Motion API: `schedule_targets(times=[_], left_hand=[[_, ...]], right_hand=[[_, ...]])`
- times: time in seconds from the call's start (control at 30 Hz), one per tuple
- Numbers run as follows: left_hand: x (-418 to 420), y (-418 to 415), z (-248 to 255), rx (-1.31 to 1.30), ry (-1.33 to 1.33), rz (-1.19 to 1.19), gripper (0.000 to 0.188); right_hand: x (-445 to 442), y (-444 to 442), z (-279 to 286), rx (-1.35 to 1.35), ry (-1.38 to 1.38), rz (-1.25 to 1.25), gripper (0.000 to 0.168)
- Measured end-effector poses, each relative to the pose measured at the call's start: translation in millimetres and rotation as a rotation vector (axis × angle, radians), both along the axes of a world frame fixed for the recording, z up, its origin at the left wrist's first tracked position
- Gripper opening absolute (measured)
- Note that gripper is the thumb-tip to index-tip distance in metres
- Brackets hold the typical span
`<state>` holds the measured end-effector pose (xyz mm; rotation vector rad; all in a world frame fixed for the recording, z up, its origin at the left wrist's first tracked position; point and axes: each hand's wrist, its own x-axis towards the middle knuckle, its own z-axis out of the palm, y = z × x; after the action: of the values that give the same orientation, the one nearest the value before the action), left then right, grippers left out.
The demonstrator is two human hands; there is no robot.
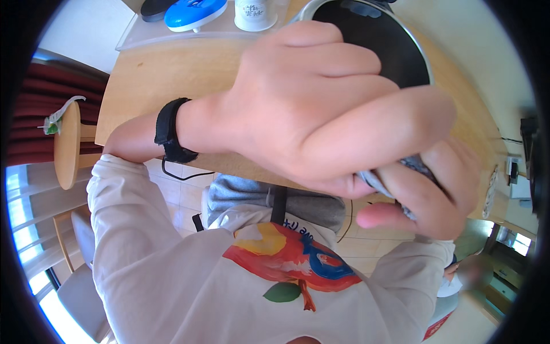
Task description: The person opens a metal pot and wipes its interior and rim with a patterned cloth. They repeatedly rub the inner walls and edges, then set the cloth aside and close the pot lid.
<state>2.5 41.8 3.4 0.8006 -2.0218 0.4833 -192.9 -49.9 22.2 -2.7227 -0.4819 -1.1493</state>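
My left hand (318,103), with a black band (167,129) at its wrist, is curled into a fist close before the camera. My right hand (442,193) lies against it at the lower right, fingers bent. A grey cloth (378,182) is pinched between both hands; only small folded parts show, the rest is covered by the fingers. Behind my left hand, at the top right, is a round pan or pot (386,43) with a dark inside and a pale metal rim, partly hidden by the knuckles.
The wooden table (172,73) spans the view before me. At its far side stand a white cup (255,15) and a blue-and-white lid (195,13) on a clear tray (142,36). A chair (66,146) is at left. Another person (451,279) is at lower right.
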Motion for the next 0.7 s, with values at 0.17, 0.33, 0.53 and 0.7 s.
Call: schedule_targets(times=[0.17, 0.33, 0.53, 0.7], left_hand=[[4, -5, 2, 0.020, -0.001, -0.081, 0.059], [0, -4, 1, 0.021, 0.056, -0.040, 0.050], [-10, -13, -16, -0.213, 0.144, 0.073, 0.040], [-13, -17, -10, -0.172, 0.183, 0.019, 0.037]], right_hand=[[-2, -3, 3, -0.023, 0.057, -0.014, 0.047], [-10, 1, 10, -0.060, 0.062, -0.100, 0.050], [-2, -9, 9, -0.081, 0.035, 0.084, 0.050], [-4, 6, 15, -0.060, 0.139, -0.081, 0.053]])
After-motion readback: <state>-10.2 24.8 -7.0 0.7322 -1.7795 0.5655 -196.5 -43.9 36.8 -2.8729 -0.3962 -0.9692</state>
